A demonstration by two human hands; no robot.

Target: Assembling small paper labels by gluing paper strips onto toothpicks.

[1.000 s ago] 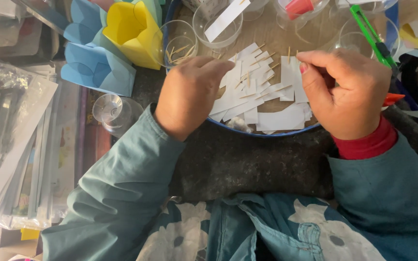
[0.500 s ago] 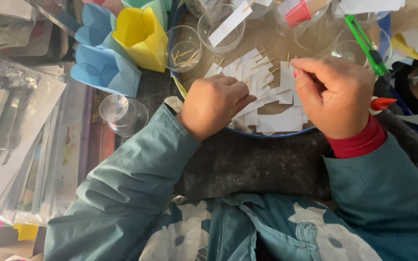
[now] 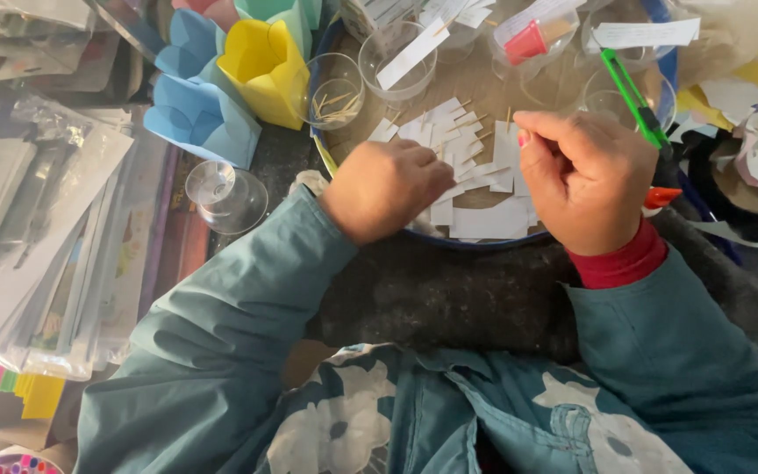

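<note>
My left hand (image 3: 388, 189) is curled knuckles-up over a heap of white paper strips (image 3: 475, 215) in a round blue-rimmed tray (image 3: 484, 243). Its fingertips press down among the strips, and what they grip is hidden. My right hand (image 3: 585, 180) hovers at the tray's right side with thumb and fingers pinched together. A thin wooden stick (image 3: 509, 116) stands just beside those fingertips. Loose toothpicks lie among the strips. Both sleeves are teal, with a red cuff on the right wrist.
Clear plastic cups (image 3: 333, 88) holding sticks and strips stand at the tray's far side. A green-handled cutter (image 3: 629, 88) lies to the right. Blue and yellow folded paper shapes (image 3: 261, 61) stand at the back left, near an upturned clear cup (image 3: 221, 193) and plastic sleeves (image 3: 46, 219).
Both hands have stayed over the strips, their fingers shifting slightly. The view has tilted, so the tray and hands sit a little higher and to the right.
</note>
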